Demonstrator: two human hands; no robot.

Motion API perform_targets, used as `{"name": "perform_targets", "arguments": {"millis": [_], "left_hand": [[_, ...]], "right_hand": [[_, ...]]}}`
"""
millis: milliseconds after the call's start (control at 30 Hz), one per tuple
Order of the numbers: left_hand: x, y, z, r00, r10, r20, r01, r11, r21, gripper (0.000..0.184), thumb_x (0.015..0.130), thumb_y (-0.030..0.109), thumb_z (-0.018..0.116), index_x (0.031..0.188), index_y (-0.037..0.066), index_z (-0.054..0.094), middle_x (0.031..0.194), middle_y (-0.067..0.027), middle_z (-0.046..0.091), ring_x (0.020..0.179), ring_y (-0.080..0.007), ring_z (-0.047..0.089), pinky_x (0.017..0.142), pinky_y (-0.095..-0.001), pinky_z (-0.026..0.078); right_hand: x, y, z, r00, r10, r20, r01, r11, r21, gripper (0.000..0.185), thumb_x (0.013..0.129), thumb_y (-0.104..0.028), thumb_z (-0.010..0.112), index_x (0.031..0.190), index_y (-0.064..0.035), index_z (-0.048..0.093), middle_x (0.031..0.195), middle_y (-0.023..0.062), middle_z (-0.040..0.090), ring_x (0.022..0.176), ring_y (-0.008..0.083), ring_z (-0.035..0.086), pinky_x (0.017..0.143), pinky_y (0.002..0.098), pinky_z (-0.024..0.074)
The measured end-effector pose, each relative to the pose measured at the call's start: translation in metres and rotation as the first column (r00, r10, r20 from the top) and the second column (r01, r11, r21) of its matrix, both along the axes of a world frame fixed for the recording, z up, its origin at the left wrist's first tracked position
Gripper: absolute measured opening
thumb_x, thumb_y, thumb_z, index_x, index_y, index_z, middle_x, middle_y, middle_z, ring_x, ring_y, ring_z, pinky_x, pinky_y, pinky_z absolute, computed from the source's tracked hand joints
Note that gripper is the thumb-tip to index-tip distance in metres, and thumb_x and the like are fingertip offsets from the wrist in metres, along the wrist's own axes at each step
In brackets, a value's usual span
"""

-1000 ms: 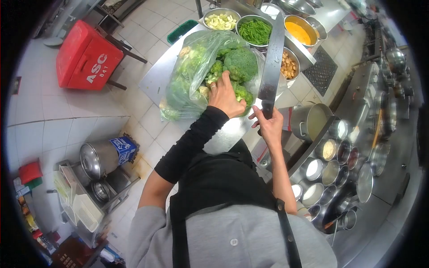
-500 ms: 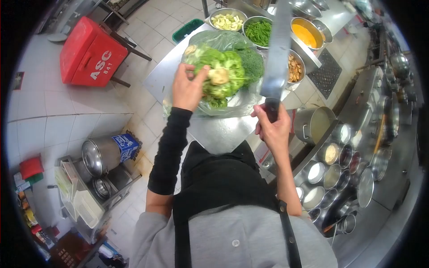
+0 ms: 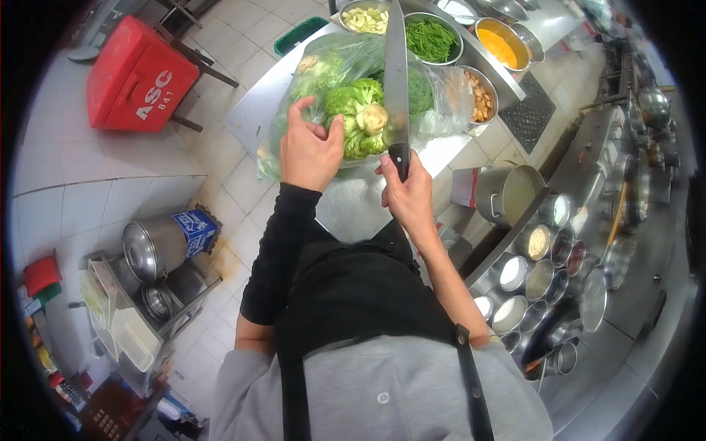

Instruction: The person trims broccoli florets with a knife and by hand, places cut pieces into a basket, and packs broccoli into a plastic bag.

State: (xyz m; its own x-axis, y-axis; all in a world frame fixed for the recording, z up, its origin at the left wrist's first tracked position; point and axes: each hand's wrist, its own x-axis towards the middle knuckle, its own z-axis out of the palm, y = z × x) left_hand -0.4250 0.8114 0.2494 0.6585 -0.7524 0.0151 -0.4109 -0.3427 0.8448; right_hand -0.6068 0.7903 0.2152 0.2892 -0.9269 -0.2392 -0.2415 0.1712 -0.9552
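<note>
My right hand [image 3: 409, 192] grips the black handle of a large kitchen knife [image 3: 397, 81]. Its broad blade points up and away from me, passing in front of the vegetables. A head of broccoli [image 3: 351, 104] with a pale cut stem end lies on a clear plastic bag [image 3: 283, 136]. Close against its left side is my left hand [image 3: 312, 153], fingers spread and thumb by the florets; whether it touches them I cannot tell. Darker green broccoli [image 3: 421, 94] shows behind the blade, partly hidden. All this rests on a metal table [image 3: 353, 202].
Along the table's far side stand bowls of pale chopped vegetable [image 3: 365, 18], green cut vegetable [image 3: 430, 40] and brown pieces [image 3: 482, 99]. An orange liquid fills another bowl [image 3: 504, 44]. To the right are a large pot [image 3: 507, 195] and a counter of seasoning containers; a red box [image 3: 140, 77] is left.
My left hand has loosened from the broccoli, its fingers now spread beside it. My right hand has brought the knife leftward, closer to the broccoli. The view has shifted slightly.
</note>
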Motion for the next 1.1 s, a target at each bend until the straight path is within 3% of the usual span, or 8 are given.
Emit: {"name": "perform_targets", "arguments": {"millis": [133, 233, 333, 500, 733, 933, 1033, 1100], "left_hand": [[-0.002, 0.001, -0.006, 0.981, -0.065, 0.182, 0.073, 0.997, -0.036, 0.049, 0.092, 0.026, 0.079, 0.13, -0.002, 0.066, 0.077, -0.0097, 0.07, 0.069, -0.0275, 0.069, 0.07, -0.0412, 0.055], [0.001, 0.005, -0.007, 1.0, -0.018, 0.001, 0.018, 0.999, -0.036, 0.046, 0.091, 0.028, 0.081, 0.121, -0.005, 0.07, 0.08, -0.0113, 0.072, 0.07, -0.0232, 0.07, 0.071, -0.037, 0.057], [0.004, 0.007, -0.024, 0.988, 0.008, -0.153, -0.016, 0.999, -0.049, 0.047, 0.09, 0.03, 0.084, 0.115, -0.009, 0.071, 0.085, -0.0129, 0.075, 0.076, -0.0201, 0.072, 0.074, -0.034, 0.058], [0.002, 0.008, -0.032, 0.952, -0.009, -0.306, -0.039, 0.988, -0.149, 0.049, 0.09, 0.03, 0.086, 0.112, -0.01, 0.072, 0.09, -0.014, 0.077, 0.08, -0.0193, 0.073, 0.077, -0.0321, 0.059], [0.003, 0.011, -0.031, 0.959, -0.006, -0.282, -0.039, 0.987, -0.153, 0.046, 0.09, 0.028, 0.085, 0.111, -0.01, 0.072, 0.09, -0.0149, 0.077, 0.08, -0.0193, 0.074, 0.076, -0.0325, 0.059], [0.0, 0.008, -0.031, 0.968, 0.026, -0.25, -0.052, 0.994, -0.098, 0.044, 0.089, 0.027, 0.085, 0.11, -0.009, 0.073, 0.086, -0.0146, 0.077, 0.076, -0.0194, 0.074, 0.073, -0.0327, 0.059], [0.002, 0.008, -0.032, 0.967, -0.005, -0.254, -0.018, 0.996, -0.09, 0.038, 0.094, 0.024, 0.08, 0.11, -0.009, 0.072, 0.089, -0.0132, 0.077, 0.079, -0.0195, 0.074, 0.073, -0.0321, 0.059], [0.009, 0.015, -0.035, 0.884, -0.08, -0.46, -0.022, 0.977, -0.212, 0.033, 0.098, 0.022, 0.077, 0.111, -0.009, 0.073, 0.093, -0.0127, 0.077, 0.082, -0.02, 0.074, 0.074, -0.0329, 0.059]], "right_hand": [[0.004, 0.0, 0.001, 1.0, -0.006, 0.016, 0.006, 0.999, 0.039, 0.031, 0.107, -0.026, 0.066, 0.103, 0.0039, 0.06, 0.073, 0.0105, 0.069, 0.047, 0.0168, 0.062, 0.043, 0.0348, 0.0496], [0.003, 0.0, 0.008, 0.999, 0.002, -0.037, 0.0, 0.999, 0.041, 0.03, 0.107, -0.025, 0.067, 0.104, 0.0038, 0.059, 0.071, 0.0123, 0.068, 0.052, 0.0194, 0.065, 0.049, 0.0376, 0.051], [-0.008, 0.005, 0.002, 0.978, 0.006, -0.207, -0.026, 0.995, -0.093, 0.03, 0.108, -0.025, 0.066, 0.106, 0.0042, 0.059, 0.071, 0.0156, 0.066, 0.059, 0.0259, 0.068, 0.057, 0.0414, 0.0521], [-0.008, 0.025, 0.013, 0.99, 0.003, -0.138, -0.061, 0.907, -0.417, 0.022, 0.105, -0.015, 0.068, 0.112, 0.0044, 0.059, 0.082, 0.025, 0.07, 0.072, 0.0467, 0.071, 0.065, 0.049, 0.0543], [0.016, 0.013, 0.025, 0.952, 0.033, -0.305, -0.237, 0.709, -0.664, 0.023, 0.104, -0.014, 0.068, 0.109, 0.0047, 0.055, 0.082, 0.0288, 0.069, 0.063, 0.0481, 0.069, 0.052, 0.0533, 0.0527], [0.034, 0.005, 0.0, 0.855, -0.003, -0.519, -0.355, 0.727, -0.588, 0.024, 0.106, -0.014, 0.065, 0.101, 0.0044, 0.051, 0.081, 0.0312, 0.066, 0.063, 0.0494, 0.068, 0.051, 0.0553, 0.0526], [0.034, 0.001, -0.011, 0.902, 0.063, -0.428, -0.314, 0.776, -0.547, 0.025, 0.106, -0.014, 0.064, 0.098, 0.0036, 0.049, 0.081, 0.0325, 0.067, 0.065, 0.0518, 0.067, 0.054, 0.0581, 0.0521], [0.027, -0.004, -0.011, 0.935, 0.143, -0.324, -0.297, 0.816, -0.496, 0.026, 0.105, -0.015, 0.066, 0.098, 0.0041, 0.049, 0.081, 0.0329, 0.068, 0.065, 0.0519, 0.067, 0.055, 0.0577, 0.0526]]}}
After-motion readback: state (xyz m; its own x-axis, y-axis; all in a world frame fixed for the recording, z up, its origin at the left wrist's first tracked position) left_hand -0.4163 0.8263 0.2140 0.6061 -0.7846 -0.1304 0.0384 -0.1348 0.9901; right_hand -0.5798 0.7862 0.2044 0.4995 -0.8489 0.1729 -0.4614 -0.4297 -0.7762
